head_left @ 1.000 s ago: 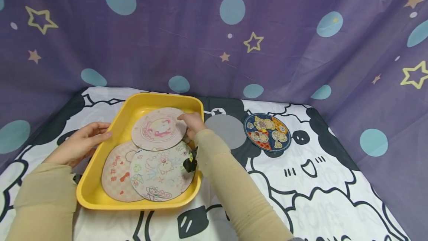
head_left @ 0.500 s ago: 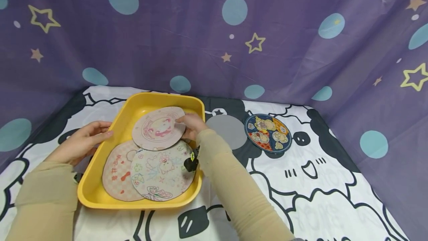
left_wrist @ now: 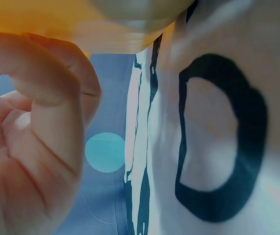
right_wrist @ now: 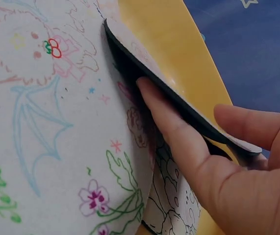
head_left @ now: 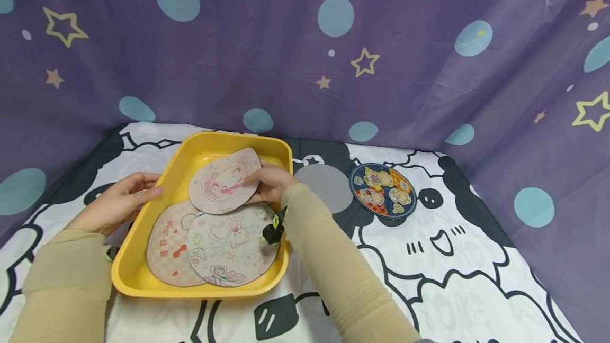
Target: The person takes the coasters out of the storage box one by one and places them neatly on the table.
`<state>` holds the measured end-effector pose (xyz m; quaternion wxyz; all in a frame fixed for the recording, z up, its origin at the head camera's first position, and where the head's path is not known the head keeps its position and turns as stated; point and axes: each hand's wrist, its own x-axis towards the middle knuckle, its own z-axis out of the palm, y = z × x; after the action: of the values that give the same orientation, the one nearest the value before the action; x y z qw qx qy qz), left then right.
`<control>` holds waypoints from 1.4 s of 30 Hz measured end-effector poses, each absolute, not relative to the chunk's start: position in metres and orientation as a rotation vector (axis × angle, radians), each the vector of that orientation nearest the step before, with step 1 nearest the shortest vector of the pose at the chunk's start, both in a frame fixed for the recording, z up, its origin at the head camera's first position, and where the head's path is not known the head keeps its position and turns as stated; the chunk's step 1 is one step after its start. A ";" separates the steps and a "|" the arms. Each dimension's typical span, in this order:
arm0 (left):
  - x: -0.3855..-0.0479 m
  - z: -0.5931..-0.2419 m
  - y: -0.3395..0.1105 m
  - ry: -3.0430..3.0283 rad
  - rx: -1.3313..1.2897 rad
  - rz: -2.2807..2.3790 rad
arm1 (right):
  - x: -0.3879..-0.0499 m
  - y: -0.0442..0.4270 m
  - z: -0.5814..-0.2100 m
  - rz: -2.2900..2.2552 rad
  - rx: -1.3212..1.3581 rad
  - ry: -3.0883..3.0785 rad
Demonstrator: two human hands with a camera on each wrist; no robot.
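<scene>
Between the thumb and fingers of my right hand [head_left: 269, 180] is a round pink mouse pad [head_left: 223, 184], thumb on top and fingers underneath. Its right side is bent up, and the right wrist view shows its dark backing [right_wrist: 130, 61]. Below it in the yellow tray [head_left: 200, 292] lie a white pad with coloured drawings [head_left: 233, 250] and, partly covered by that, a pink checked pad [head_left: 169, 255]. My left hand [head_left: 116, 200] holds the tray's left rim, its fingers bent against the yellow wall [left_wrist: 71, 22] in the left wrist view.
Right of the tray, a plain grey disc [head_left: 324, 187] lies on the cartoon-printed cloth [head_left: 457, 306], beside a dark blue round pad with bear pictures [head_left: 383, 190]. A purple curtain [head_left: 238, 52] hangs behind the table.
My right fingers have slid further under the pink mouse pad, and its right side has lifted and bent upward. The left hand stays at the tray's rim.
</scene>
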<state>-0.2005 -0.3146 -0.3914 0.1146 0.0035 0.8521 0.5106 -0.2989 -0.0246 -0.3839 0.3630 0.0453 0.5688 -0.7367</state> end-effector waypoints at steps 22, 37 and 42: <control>-0.202 -0.392 -0.316 2.489 -0.012 1.492 | -0.299 -0.023 -0.385 -2.061 0.085 1.389; -0.201 -0.391 -0.315 2.499 0.020 1.501 | -0.299 -0.020 -0.381 -2.132 0.064 1.310; -0.200 -0.391 -0.315 2.493 0.032 1.515 | -0.298 -0.018 -0.379 -2.191 0.027 1.217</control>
<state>-0.2005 -0.3155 -0.3913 0.1119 0.0108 0.8491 0.5161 -0.2975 -0.0183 -0.3791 0.3124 0.0103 0.4611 -0.8305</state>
